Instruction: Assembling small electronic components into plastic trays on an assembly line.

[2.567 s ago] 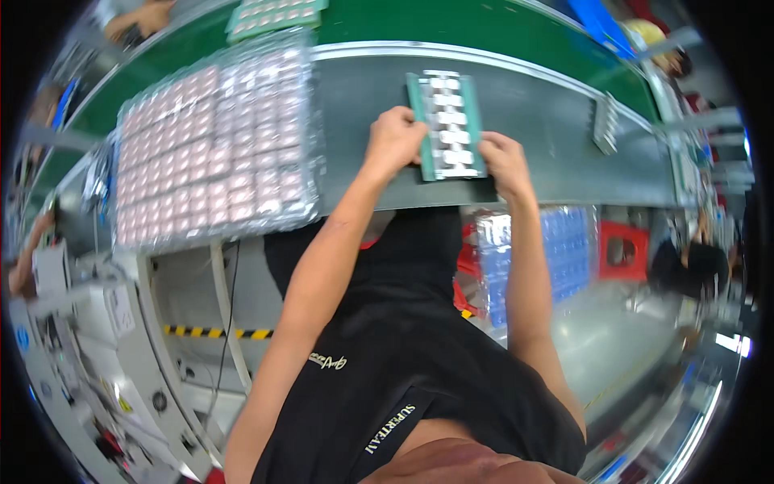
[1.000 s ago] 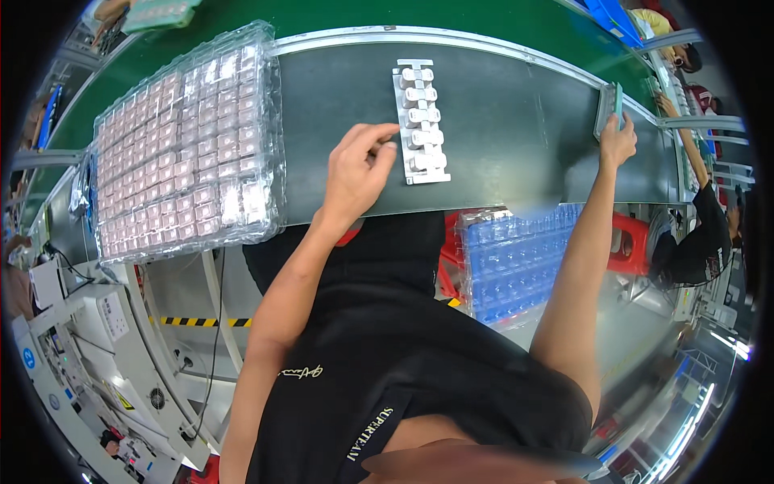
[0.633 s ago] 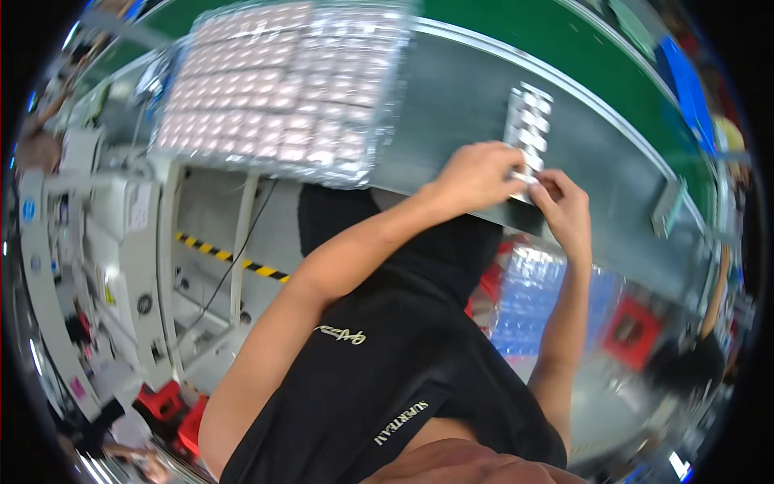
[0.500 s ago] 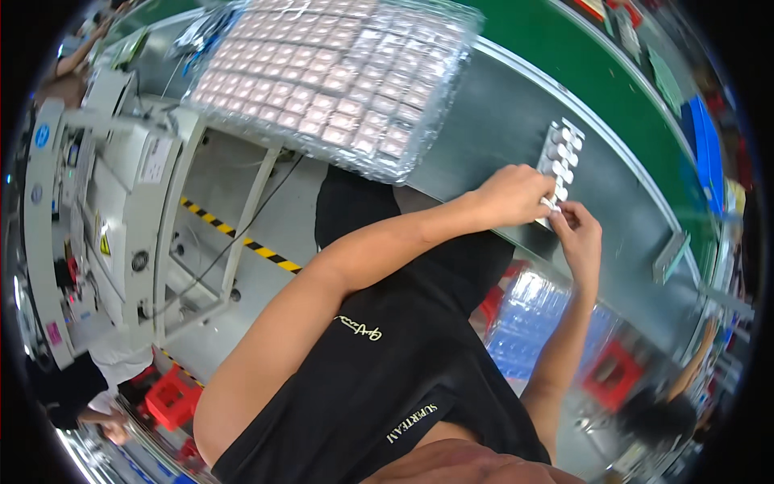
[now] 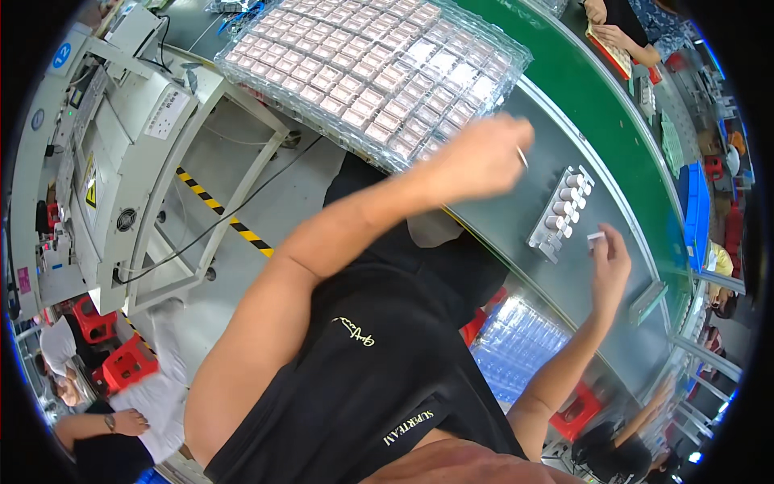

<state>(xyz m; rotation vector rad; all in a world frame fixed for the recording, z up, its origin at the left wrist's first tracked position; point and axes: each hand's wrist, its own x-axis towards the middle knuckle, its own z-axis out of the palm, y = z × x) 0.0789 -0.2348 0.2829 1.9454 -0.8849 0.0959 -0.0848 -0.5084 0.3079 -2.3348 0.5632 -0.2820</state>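
Grey steel bench top (image 5: 516, 218) runs diagonally past you, with a green conveyor belt (image 5: 597, 105) along its far side and factory floor with yellow-black tape below. Your left hand (image 5: 476, 157) hangs above the bench, blurred, fingers curled with a thin pale sliver showing at their tips; you cannot tell from this view whether it is pinched firmly. Your right hand (image 5: 610, 262) sits just right of the small grey rack of white cylindrical parts (image 5: 560, 211), thumb and forefinger closed on a tiny white piece (image 5: 596, 235). That rack lies flat on the bench between your two hands, touched by neither.

The rack looks light and stiff, but its parts probably sit loose in their seats, so take it by the long edges and keep it level. The tiny piece is likely slippery and easy to drop; hold it at the fingertips only.

To the far left, a stack of clear plastic blister trays (image 5: 371, 73) holds rows of small pinkish components, every pocket apparently filled. Thin plastic like that flexes, so support it from beneath.
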